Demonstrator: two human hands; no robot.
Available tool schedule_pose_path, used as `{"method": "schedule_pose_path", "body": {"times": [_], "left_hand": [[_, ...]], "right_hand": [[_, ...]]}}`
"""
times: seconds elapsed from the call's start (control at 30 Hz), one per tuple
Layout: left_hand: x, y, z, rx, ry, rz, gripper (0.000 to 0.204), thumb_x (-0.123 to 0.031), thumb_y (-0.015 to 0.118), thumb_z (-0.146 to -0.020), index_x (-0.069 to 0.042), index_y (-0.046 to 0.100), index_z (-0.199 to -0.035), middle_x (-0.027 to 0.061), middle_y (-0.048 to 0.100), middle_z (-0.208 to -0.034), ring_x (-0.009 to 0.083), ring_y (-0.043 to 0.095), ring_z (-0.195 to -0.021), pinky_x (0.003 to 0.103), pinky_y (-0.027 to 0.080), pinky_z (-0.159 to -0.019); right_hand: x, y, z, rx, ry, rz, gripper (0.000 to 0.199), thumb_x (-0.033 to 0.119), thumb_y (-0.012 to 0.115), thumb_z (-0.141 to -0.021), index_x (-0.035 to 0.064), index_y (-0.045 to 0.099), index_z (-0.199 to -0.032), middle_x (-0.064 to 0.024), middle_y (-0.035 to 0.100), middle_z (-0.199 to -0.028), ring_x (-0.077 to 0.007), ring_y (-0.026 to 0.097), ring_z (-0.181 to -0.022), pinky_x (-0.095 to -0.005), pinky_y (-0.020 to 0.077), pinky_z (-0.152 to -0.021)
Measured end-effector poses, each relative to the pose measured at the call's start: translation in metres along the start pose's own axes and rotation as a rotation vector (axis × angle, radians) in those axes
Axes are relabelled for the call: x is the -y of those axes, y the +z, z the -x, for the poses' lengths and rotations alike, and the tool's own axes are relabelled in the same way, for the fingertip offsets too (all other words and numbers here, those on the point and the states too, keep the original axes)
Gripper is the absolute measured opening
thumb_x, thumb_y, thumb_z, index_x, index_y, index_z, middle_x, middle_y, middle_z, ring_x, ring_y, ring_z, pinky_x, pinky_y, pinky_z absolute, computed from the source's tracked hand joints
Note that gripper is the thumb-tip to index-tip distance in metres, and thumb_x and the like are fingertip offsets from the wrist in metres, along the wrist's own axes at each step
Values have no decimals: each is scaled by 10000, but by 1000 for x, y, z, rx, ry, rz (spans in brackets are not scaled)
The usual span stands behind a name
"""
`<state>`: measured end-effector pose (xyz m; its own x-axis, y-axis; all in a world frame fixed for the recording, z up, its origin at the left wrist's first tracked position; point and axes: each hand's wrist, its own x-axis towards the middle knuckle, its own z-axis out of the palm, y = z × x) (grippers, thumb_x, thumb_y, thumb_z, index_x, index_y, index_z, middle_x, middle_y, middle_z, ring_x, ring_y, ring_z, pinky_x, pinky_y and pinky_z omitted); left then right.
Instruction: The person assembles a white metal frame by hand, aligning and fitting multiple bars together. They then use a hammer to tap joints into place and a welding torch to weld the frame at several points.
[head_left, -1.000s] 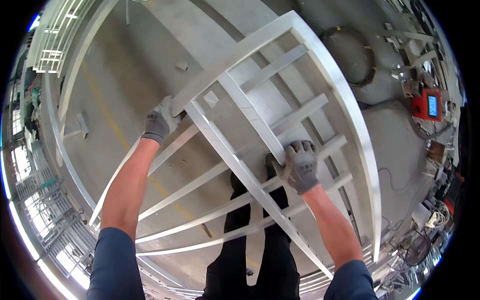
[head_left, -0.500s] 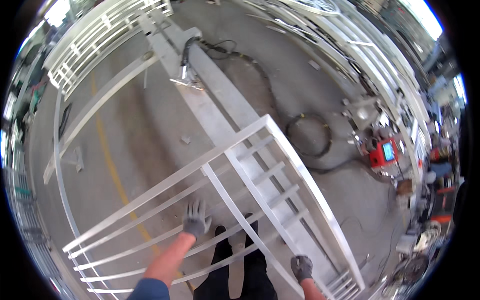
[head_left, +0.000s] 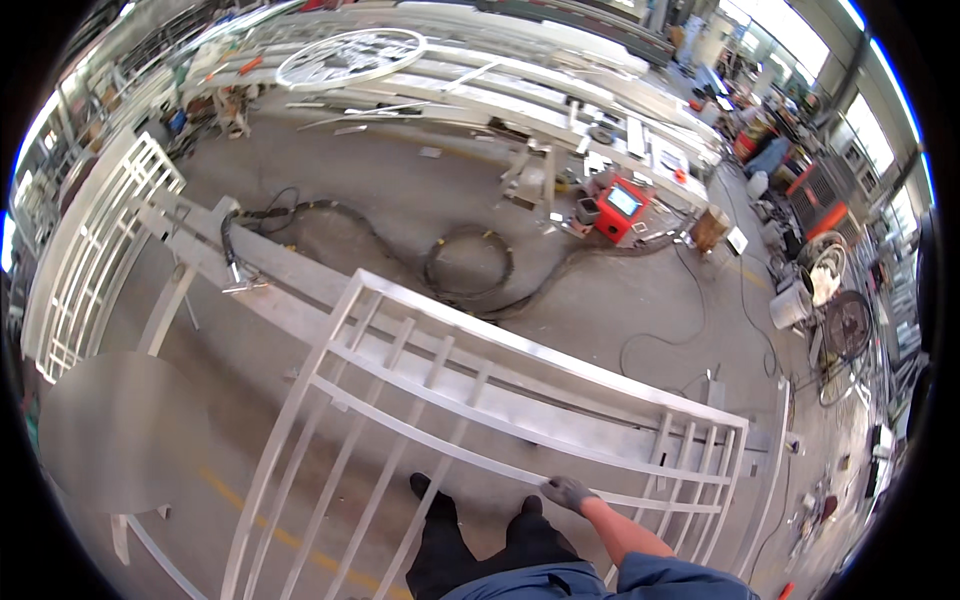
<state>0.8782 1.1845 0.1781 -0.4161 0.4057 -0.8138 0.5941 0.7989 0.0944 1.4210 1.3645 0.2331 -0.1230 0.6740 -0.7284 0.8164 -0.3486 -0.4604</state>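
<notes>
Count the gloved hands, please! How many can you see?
1: the right hand, gripping the pale metal frame low in the picture, right of centre. The left hand isn't visible; others may be hidden.

Gaps to reach through, hard metal below.
I have a long opening between the far rail and the inner rail, free of bars along its middle, but flat beams lie beneath and stop a reach straight down. Close-set bars narrow it at the right end. The near rail touches the gloved right hand, and the legs crowd its near side. Beyond the far rail, I'd meet coiled cable and a red box.
</notes>
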Motion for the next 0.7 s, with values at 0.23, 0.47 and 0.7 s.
{"method": "schedule_pose_path", "body": {"times": [0.23,0.47,0.7], "left_hand": [[77,103,98,54,-3,-112,595,-457,596,-894,-84,565,-1356,189,611,-1338,352,573,-1246,456,416,-1088],[48,187,100,308,323,-108,705,-630,490,-935,-60,590,-1338,290,592,-1313,472,547,-1244,515,467,-1017],[-47,48,94,-14,343,-74,610,-471,653,-860,-75,610,-1323,239,709,-1127,392,677,-1067,457,526,-888]], "right_hand": [[-4,-54,64,-135,-174,-285,476,464,575,-969,59,688,-1191,-199,710,-1149,-360,665,-1093,-424,496,-965],[-435,7,214,-635,117,-210,315,328,669,-948,43,710,-1077,-97,751,-1028,-218,693,-894,-363,544,-792],[-448,155,378,-649,925,-1050,393,449,500,-983,110,656,-858,-32,640,-725,-161,596,-588,-335,415,-484]]}}
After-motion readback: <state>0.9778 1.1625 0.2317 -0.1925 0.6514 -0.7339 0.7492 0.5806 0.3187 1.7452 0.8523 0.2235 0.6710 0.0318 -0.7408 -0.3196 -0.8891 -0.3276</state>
